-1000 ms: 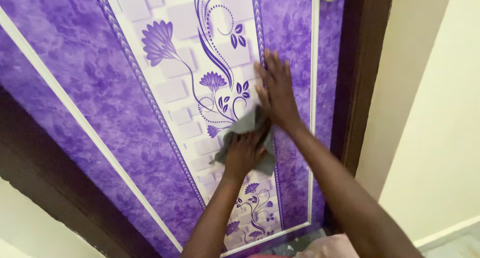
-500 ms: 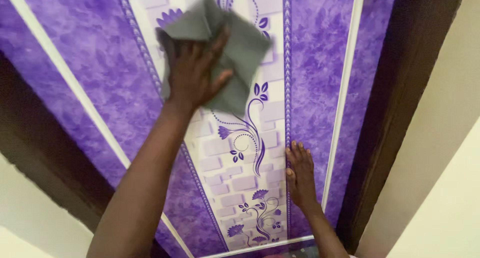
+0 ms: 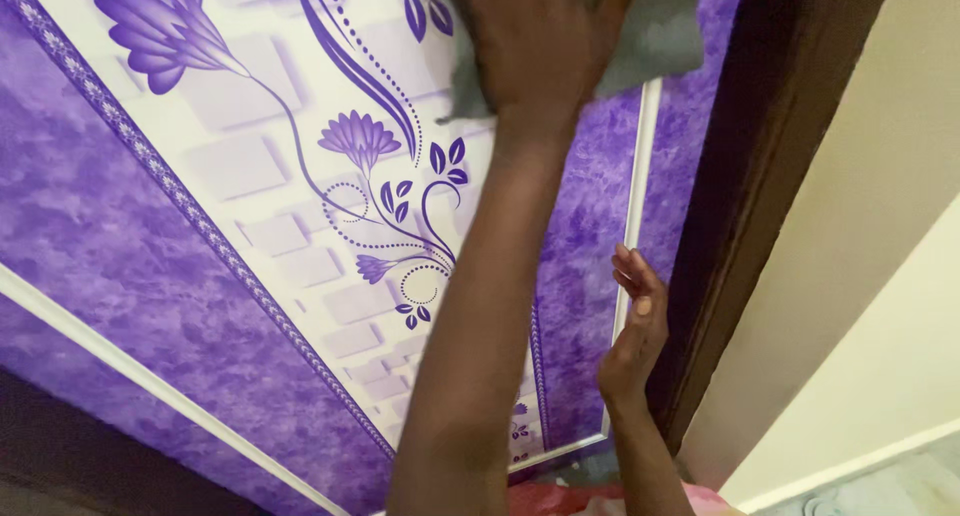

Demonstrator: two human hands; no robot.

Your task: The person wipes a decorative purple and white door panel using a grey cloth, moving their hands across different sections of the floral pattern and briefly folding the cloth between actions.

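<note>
My left hand (image 3: 540, 36) is raised to the top of the view and presses a grey cloth (image 3: 655, 31) flat against a purple door (image 3: 200, 226) printed with flowers and pale blocks. The cloth spreads out from under my palm toward the door's right side. My left forearm runs down the middle of the view and hides part of the panel. Lower right, my right hand (image 3: 635, 326) rests its fingertips against the door beside the white trim strip (image 3: 630, 266), holding nothing.
A dark brown door frame (image 3: 760, 176) runs along the door's right edge, with a cream wall (image 3: 880, 276) beyond it. A strip of floor (image 3: 880, 491) shows at the bottom right and pink-red fabric (image 3: 600, 498) at the bottom edge.
My left hand has swept the cloth from the door's upper left to its upper right. The view has shifted closer to the door. My right hand has lifted slightly, now touching by the fingertips.
</note>
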